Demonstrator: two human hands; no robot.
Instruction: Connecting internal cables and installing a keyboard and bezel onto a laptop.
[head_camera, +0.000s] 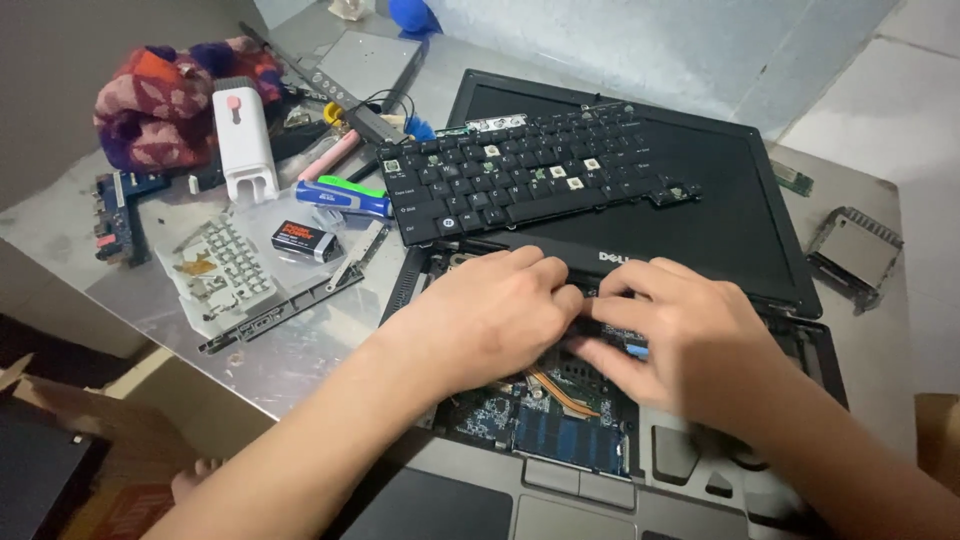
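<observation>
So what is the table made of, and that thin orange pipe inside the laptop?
The table looks like bare metal, probably steel: grey, dull shine, blurry reflections. The pipe beside the left hand and right hand looks like copper: orange-brown with a soft gleam, though painted metal is possible.

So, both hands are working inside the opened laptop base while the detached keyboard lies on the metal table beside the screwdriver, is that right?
Not quite: the detached keyboard does not lie on the metal table; it rests on the laptop's screen, as the head view shows. The screwdriver lies on the table just to its left. The rest holds: the left hand and the right hand are both working inside the opened laptop base.
</observation>
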